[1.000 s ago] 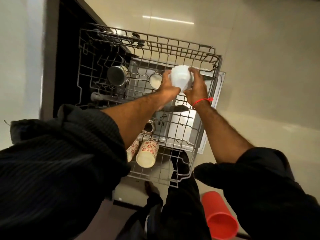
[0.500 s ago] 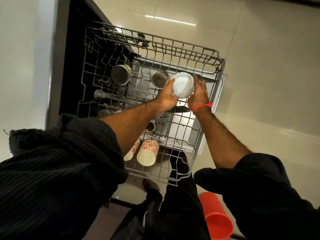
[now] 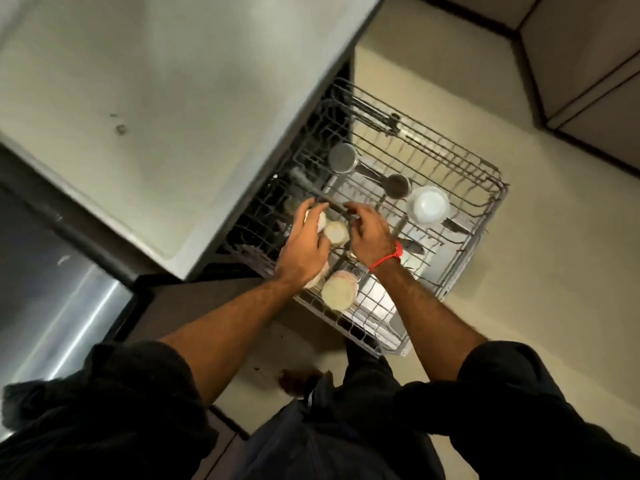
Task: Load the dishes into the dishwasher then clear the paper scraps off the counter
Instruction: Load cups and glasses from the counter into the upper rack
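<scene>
From the head camera, looking down, the dishwasher's wire rack [image 3: 481, 188] is pulled out across the middle and right of the frame, below the pale counter [image 3: 156, 98] that fills the upper left. My left hand [image 3: 304, 247] sits over the near left part of the rack, fingers spread and extended over a white cup [image 3: 320, 220] that shows under my fingertips; I cannot tell whether I am holding the cup or only touching it. My right hand [image 3: 369, 237], with a red wristband [image 3: 389, 256], hovers just beside it, fingers loosely curled and apart, gripping nothing that I can see. Between my two hands a cream-coloured cup [image 3: 336, 232] lies in the rack, and another patterned cup [image 3: 338, 292] lies below my wrists toward the lower centre. The white bowl [image 3: 428, 204] rests in the right part of the rack, well apart from both hands. Just left of it stand two steel pots: a small one [image 3: 398, 185] touching or nearly touching the bowl, and a larger one [image 3: 343, 158] further toward the upper left. My dark sleeves fill the bottom of the frame
</scene>
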Demonstrator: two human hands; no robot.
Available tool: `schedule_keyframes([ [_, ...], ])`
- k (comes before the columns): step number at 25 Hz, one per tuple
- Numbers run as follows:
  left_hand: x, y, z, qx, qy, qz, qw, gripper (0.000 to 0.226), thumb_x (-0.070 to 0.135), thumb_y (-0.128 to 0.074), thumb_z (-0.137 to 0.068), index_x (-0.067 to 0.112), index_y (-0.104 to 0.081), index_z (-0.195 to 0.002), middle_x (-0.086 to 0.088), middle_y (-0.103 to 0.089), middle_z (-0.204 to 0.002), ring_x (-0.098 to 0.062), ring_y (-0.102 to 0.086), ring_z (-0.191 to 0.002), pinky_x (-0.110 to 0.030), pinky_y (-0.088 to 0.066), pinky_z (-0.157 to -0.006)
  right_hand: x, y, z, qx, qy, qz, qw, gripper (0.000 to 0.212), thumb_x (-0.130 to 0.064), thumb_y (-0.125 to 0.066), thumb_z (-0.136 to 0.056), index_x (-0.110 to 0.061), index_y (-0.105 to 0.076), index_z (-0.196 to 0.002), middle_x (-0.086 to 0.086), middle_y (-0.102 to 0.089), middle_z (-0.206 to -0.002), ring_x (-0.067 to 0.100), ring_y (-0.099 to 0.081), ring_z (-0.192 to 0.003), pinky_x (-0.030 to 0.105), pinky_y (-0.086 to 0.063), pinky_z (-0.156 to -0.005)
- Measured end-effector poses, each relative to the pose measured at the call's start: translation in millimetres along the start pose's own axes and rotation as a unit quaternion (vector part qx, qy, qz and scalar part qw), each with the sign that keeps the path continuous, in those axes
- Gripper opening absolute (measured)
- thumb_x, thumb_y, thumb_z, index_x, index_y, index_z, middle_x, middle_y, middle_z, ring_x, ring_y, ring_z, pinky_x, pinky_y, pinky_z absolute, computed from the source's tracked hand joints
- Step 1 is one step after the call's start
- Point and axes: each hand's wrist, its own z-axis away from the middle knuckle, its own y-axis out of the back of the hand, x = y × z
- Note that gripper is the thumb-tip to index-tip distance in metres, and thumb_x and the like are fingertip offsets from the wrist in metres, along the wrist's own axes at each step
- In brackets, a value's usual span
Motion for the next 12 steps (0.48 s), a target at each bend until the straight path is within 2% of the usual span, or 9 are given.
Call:
schedule_keyframes([
  [5,-50,81,106,0.140,-0.005,0.018,0.990,0.054,0.012,-0.050,-0.093,0.026,-0.043,-0.145,0.009,-0.025,-0.158,-0.012,-0.050,-0.130,-0.046,-0.048,-0.105,-106,-60,51,-0.058,0.141,-0.009,0.988,0.038,-0.001,-0.050,-0.088,-0.008,-0.063,-0.123,0.010,-0.065,-0.115,0.023,-0.061,-0.107,0.027,-0.045,-0.100],
  [7,-71,113,152,0.205,0.019,0.012,0.978,0.054,0.013,-0.052,-0.093,0.028,-0.043,-0.144,0.010,-0.029,-0.155,-0.009,-0.053,-0.122,-0.046,-0.051,-0.102,-148,-90,74,-0.080,0.193,-0.027,0.978,0.037,-0.003,-0.049,-0.087,-0.008,-0.064,-0.120,0.009,-0.066,-0.112,0.023,-0.063,-0.102,0.033,-0.049,-0.097],
  [10,-108,161,226,0.315,0.036,-0.015,0.948,0.056,0.011,-0.055,-0.091,0.028,-0.043,-0.143,0.009,-0.033,-0.151,-0.011,-0.056,-0.115,-0.045,-0.057,-0.088,-214,-142,116,-0.126,0.260,-0.055,0.956,0.036,0.001,-0.051,-0.087,-0.009,-0.065,-0.118,0.007,-0.068,-0.104,0.019,-0.065,-0.094,0.033,-0.051,-0.092],
  [12,-133,187,275,0.374,0.065,-0.026,0.925,0.056,0.009,-0.058,-0.090,0.026,-0.046,-0.142,0.007,-0.036,-0.147,-0.012,-0.060,-0.101,-0.043,-0.060,-0.076,-255,-175,152,-0.177,0.292,-0.064,0.938,0.036,0.002,-0.052,-0.087,-0.011,-0.065,-0.118,0.005,-0.068,-0.101,0.015,-0.065,-0.093,0.030,-0.051,-0.091],
])
